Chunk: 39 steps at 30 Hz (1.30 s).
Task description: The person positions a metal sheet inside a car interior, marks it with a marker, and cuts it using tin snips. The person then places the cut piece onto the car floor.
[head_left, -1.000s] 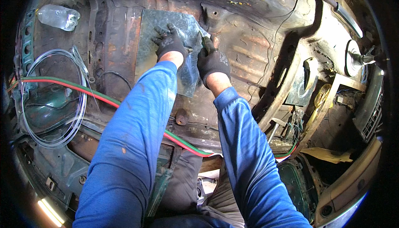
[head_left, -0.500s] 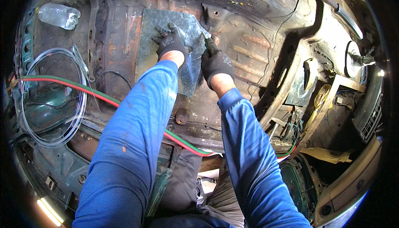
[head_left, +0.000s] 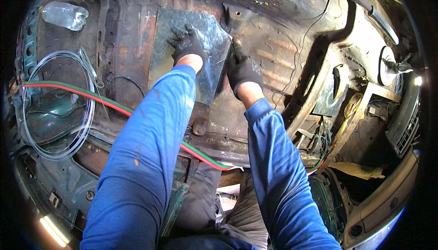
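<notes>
A grey sheet-metal piece (head_left: 212, 33) with a cut corner lies on the rusty car floor pan (head_left: 273, 51). My left hand (head_left: 188, 47), in a dark knit glove, rests on top of it with the fingers spread. At the sheet's right edge is my right hand (head_left: 244, 70), gloved alike. Its index finger stretches along toward the corner and the other fingers are curled in. A thin tip seems to show ahead of that finger, but what the hand grips is mostly hidden.
Far left lies a clear plastic bottle (head_left: 64, 16). Below it is a coil of wire (head_left: 28, 113). A red and green twin hose (head_left: 109, 105) crosses under my forearms. To the right stand a raised body rail (head_left: 301, 113) and a strip of yellow material (head_left: 358, 170).
My right hand has shifted slightly right and toward me, off the sheet's corner along its edge. The left hand stays in place on the sheet.
</notes>
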Motion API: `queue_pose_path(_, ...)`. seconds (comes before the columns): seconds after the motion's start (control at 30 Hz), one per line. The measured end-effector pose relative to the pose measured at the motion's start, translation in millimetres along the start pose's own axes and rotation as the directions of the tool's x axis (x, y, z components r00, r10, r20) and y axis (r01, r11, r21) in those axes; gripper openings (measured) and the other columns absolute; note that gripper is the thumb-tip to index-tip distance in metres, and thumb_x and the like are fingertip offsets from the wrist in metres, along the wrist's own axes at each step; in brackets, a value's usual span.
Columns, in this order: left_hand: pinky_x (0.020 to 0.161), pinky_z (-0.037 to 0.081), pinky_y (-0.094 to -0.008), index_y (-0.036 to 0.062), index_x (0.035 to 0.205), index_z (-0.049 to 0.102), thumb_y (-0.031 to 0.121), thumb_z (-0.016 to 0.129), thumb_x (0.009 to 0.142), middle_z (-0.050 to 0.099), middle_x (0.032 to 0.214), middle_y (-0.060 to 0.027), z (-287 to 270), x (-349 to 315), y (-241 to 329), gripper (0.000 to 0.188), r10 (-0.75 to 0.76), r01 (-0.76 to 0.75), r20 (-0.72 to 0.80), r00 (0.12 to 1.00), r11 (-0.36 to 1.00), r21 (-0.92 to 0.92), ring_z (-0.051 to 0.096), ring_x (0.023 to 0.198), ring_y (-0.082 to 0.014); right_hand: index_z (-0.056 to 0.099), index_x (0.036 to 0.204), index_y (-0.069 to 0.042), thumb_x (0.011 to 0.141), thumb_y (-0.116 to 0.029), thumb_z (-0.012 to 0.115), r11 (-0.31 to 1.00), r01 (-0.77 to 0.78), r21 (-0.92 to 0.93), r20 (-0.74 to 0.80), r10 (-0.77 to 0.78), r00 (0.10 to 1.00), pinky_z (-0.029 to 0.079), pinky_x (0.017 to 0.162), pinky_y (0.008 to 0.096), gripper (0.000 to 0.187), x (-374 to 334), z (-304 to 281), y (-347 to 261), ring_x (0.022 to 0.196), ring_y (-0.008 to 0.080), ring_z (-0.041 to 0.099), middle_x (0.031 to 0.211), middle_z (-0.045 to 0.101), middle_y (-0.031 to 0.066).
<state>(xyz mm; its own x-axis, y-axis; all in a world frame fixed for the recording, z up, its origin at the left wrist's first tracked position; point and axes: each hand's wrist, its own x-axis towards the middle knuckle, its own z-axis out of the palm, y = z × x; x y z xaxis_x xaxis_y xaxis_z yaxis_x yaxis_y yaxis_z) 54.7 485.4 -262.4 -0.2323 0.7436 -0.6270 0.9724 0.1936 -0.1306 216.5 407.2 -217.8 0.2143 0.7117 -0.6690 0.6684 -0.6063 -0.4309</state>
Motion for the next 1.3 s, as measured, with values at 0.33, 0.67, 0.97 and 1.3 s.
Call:
queue_pose_path(0.33,0.132,0.027,-0.0587,0.0185,0.178,0.003,0.053,0.089,0.085,0.011,0.178,-0.0358,6.0,10.6,-5.4,0.131,0.021,-0.017,0.064,0.998,0.998,-0.065,0.021,0.163,-0.0562,0.051,0.157,-0.034,0.112,-0.042,0.047,1.0,0.002,-0.016,-0.011,-0.002,1.0,0.058,0.09,0.0602,0.047,-6.5,5.7,6.5,0.107,0.0495,0.074,0.114,0.076,0.0281)
queue_pose_path(0.67,0.135,0.021,-0.0558,0.0132,0.177,0.002,0.049,0.092,0.084,0.003,0.178,-0.0376,-8.1,-2.9,6.0,0.134,-0.003,0.003,-0.007,1.0,0.999,-0.045,0.017,0.164,-0.0561,0.043,0.166,-0.013,0.106,-0.018,0.062,0.953,0.269,0.139,-0.322,-0.213,0.923,0.057,0.096,0.056,0.063,-85.4,0.8,68.6,0.116,0.0499,0.069,0.135,0.068,0.0286)
queue_pose_path(0.97,0.132,0.026,-0.0605,0.0134,0.177,0.002,0.05,0.089,0.087,0.008,0.178,-0.0371,8.2,11.0,-1.8,0.131,0.041,-0.041,0.0,0.999,0.997,-0.06,0.019,0.164,-0.0548,0.046,0.164,-0.002,0.111,-0.013,0.059,0.983,0.063,0.172,-0.492,0.031,0.87,0.049,0.113,0.0478,0.056,-168.1,-60.4,175.8,0.138,0.0437,0.061,0.152,0.06,0.0295)
queue_pose_path(1.3,0.133,0.024,-0.0561,0.01,0.176,0.01,0.054,0.092,0.081,0.018,0.173,-0.0412,20.9,28.1,-16.6,0.133,0.101,-0.101,-0.028,0.995,0.995,0.002,0.025,0.162,-0.0553,0.041,0.164,0.003,0.111,-0.026,0.058,0.957,-0.277,-0.086,-0.607,0.17,0.776,0.035,0.128,0.0501,0.063,-220.7,-66.5,361.1,0.153,0.0474,0.045,0.163,0.047,0.0326)
